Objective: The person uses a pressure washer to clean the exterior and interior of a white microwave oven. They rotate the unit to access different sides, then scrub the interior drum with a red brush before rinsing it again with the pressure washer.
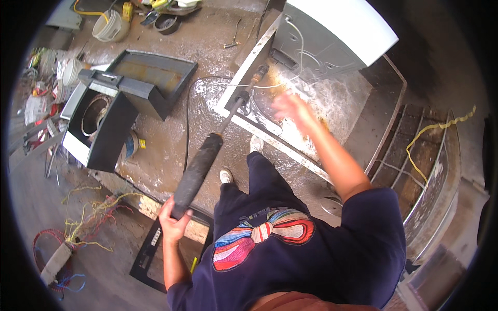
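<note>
My left hand (173, 225) grips the rear end of a long wand (198, 171) with a thick black sleeve. It looks like a pressure washer lance. The thin metal front part of the wand points away from me, and its tip reaches over an opened white appliance cabinet (280, 145). My right hand (293, 109) is blurred above the wet, rust-stained inside of the cabinet, holding nothing, fingers apart. A white-and-grey panel (311, 42) leans up at the cabinet's far side. A thin white cord (264, 86) hangs from it and passes by the wand's front part.
Wet floor (155, 140) surrounds my feet. On the left are a black metal housing (105, 124), a shallow metal tray (155, 70) and a white bucket (111, 27). A black hose (187, 124) crosses the floor. A rack with metal bars (404, 151) stands right, frayed wires (83, 225) lower left.
</note>
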The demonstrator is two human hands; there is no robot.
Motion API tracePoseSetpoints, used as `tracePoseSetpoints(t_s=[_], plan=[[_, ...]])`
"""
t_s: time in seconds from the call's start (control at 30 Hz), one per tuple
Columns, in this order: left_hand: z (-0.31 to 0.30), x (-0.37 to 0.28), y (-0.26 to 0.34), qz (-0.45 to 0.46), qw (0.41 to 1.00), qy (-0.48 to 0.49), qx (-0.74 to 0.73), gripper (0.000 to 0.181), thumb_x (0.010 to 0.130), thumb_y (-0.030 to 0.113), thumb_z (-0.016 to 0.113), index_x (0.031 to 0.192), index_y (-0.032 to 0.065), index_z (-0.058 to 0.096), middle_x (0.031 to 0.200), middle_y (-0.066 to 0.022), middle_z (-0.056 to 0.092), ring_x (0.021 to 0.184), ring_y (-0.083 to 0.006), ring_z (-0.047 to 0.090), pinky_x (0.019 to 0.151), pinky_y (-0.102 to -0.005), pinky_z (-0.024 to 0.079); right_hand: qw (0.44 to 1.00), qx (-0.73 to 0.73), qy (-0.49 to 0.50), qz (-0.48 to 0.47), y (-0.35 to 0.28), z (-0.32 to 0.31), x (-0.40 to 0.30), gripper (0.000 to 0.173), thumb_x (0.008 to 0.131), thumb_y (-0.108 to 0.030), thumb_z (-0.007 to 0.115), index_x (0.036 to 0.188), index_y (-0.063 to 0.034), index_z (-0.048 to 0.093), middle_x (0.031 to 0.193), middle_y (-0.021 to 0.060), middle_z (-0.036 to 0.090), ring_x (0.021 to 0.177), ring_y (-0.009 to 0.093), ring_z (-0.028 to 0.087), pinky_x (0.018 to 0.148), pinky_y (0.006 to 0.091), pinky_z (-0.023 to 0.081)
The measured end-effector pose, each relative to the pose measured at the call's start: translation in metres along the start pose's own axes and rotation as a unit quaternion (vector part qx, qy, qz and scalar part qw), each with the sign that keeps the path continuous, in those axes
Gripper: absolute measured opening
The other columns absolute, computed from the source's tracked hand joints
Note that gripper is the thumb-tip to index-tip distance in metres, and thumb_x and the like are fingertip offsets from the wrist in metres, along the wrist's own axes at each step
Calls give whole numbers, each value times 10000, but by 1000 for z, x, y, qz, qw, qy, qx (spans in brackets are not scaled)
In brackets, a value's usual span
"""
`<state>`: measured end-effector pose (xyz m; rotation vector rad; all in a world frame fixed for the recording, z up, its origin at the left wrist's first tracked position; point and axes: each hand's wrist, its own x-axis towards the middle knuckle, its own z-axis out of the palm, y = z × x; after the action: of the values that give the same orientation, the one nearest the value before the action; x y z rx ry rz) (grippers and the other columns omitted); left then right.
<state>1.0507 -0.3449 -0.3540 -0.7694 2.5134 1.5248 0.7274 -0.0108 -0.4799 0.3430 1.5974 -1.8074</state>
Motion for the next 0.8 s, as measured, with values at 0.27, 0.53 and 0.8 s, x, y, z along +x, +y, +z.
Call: tracePoseSetpoints(t_s=[0.27,0.53,0.8], plan=[[-9,-9,6,230,931,-126,254,596,611,89,775,1158,38,546,1116,-166,606,1037,-348,583,890,-390,462,918,382,5,104,62,169,-94,460,964,-449,428,1051,-2,493,737,48,548,699,194,573,695,432,506],[-25,-9,-6,239,934,-264,-1,903,657,179,807,1405,76,313,1358,-180,451,1266,-334,443,1039,-400,364,912,409,1,42,36,226,-167,446,1003,-405,345,1008,4,520,559,-55,273,496,99,325,628,372,469],[-12,-19,-18,276,949,-151,37,771,665,41,639,1385,53,363,1307,-187,497,1204,-306,505,996,-359,401,983,175,14,-46,71,203,-176,544,927,-504,481,1140,-4,487,920,113,615,855,241,613,728,416,517]])
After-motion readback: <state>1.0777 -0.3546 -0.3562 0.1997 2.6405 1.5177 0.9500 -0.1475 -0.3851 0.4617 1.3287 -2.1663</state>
